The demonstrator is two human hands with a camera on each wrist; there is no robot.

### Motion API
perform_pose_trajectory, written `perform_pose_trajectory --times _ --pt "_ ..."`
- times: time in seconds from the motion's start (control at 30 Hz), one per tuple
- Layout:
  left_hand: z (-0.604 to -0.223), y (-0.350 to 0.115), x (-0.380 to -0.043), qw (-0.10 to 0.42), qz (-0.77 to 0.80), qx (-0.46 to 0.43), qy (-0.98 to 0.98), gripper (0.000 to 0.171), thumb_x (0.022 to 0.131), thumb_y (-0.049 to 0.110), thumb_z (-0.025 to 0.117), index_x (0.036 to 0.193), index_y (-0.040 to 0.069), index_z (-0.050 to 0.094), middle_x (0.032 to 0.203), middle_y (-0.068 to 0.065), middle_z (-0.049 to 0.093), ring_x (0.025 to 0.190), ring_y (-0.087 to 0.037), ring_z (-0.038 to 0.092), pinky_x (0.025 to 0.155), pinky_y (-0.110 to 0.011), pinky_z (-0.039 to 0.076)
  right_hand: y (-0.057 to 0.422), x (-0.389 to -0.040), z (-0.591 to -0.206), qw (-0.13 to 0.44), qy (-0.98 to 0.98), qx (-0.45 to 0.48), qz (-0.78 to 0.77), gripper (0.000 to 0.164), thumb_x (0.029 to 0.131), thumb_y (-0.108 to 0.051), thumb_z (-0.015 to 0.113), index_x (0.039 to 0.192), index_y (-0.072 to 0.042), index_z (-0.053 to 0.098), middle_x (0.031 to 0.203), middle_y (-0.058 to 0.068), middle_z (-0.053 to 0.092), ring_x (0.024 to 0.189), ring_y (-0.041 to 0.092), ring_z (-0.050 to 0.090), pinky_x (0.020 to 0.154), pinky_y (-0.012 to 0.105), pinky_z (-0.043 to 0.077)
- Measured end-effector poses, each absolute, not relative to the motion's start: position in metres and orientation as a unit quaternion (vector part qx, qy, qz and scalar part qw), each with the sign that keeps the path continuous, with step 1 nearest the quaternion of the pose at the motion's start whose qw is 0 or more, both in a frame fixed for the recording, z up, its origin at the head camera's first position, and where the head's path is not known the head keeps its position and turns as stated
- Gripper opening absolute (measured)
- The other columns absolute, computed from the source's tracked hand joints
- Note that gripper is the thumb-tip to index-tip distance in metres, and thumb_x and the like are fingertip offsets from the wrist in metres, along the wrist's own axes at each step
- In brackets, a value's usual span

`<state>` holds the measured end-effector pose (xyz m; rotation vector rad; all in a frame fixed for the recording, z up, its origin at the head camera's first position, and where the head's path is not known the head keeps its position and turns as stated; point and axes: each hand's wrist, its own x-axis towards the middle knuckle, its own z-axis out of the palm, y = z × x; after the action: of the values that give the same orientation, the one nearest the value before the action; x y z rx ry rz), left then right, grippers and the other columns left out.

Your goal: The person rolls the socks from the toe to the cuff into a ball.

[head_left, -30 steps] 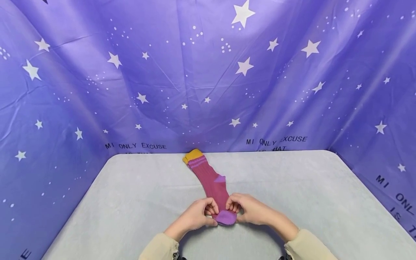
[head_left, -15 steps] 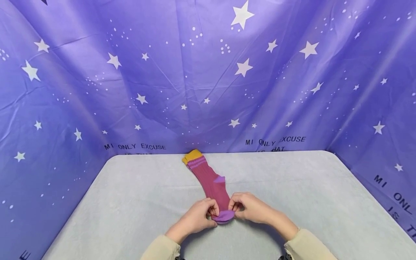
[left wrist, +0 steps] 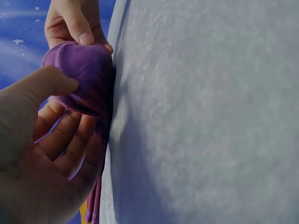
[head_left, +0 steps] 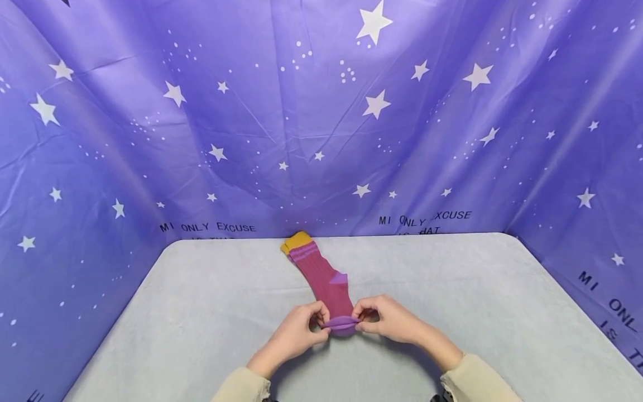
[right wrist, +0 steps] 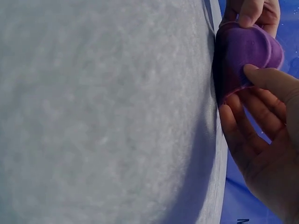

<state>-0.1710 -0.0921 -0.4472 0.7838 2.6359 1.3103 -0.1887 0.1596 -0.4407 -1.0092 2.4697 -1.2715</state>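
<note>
A maroon sock point(head_left: 326, 279) with a purple heel, purple toe and yellow cuff lies lengthwise on the table, its cuff toward the far edge. A second yellow edge shows beside the cuff, so another sock may lie beneath. The left hand point(head_left: 296, 332) pinches the left side of the purple toe point(left wrist: 86, 65) between thumb and fingers. On the other side, the right hand point(head_left: 389, 321) pinches the toe's right side in the same way. Between the hands the toe end is lifted off the table and bent upward, as the right wrist view of the purple toe point(right wrist: 245, 46) shows.
A pale grey cloth covers the table point(head_left: 211, 296), which has rounded far corners. Behind it and along both sides hangs a blue-purple curtain point(head_left: 251, 111) with white stars and printed lettering.
Both hands have moved slightly away from the body, carrying the toe end of the sock up and over. The toe now looks narrower and folded; the cuff stays in place.
</note>
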Motion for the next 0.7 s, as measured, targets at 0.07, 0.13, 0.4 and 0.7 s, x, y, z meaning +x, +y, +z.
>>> perform_pose_trajectory --times 0.07,0.13,0.4,0.7 --pt "-0.446 -0.095 -0.171 0.045 0.444 0.246 0.860 0.015 0.084 0.006 0.072 0.086 0.013 0.059 0.081 0.004 0.063 0.076 0.000 0.057 0.069 -0.020 0.050 0.158 -0.189 -0.438 0.092 0.831 -0.338 -0.433 0.006 0.087 -0.010 0.072 0.092 -0.010 0.070 0.085 0.001 0.071 0.077 -0.001 0.060 0.074 0.022 0.055" --pt "-0.444 -0.098 -0.172 0.049 0.463 0.232 0.854 0.013 0.085 0.008 0.072 0.088 0.011 0.060 0.082 0.003 0.063 0.076 0.001 0.057 0.070 -0.020 0.051 0.156 -0.190 -0.437 0.090 0.829 -0.333 -0.440 0.006 0.088 -0.011 0.071 0.093 -0.010 0.069 0.086 0.001 0.071 0.077 0.000 0.060 0.074 0.021 0.054" --pt "-0.445 -0.104 -0.171 0.074 0.537 0.163 0.824 0.012 0.087 0.011 0.073 0.093 0.004 0.065 0.085 -0.005 0.069 0.071 -0.002 0.058 0.063 -0.017 0.048 0.148 -0.191 -0.442 0.138 0.793 -0.277 -0.524 0.015 0.092 -0.009 0.065 0.098 0.004 0.064 0.085 0.015 0.068 0.074 0.001 0.060 0.070 0.020 0.054" --pt "-0.449 -0.104 -0.174 0.064 0.499 0.118 0.856 0.014 0.082 0.012 0.077 0.085 0.005 0.066 0.075 -0.003 0.070 0.063 -0.005 0.056 0.053 -0.020 0.044 0.142 -0.193 -0.441 0.196 0.782 -0.184 -0.563 0.023 0.090 -0.007 0.065 0.099 0.013 0.062 0.077 -0.001 0.066 0.068 0.003 0.059 0.063 0.018 0.053"
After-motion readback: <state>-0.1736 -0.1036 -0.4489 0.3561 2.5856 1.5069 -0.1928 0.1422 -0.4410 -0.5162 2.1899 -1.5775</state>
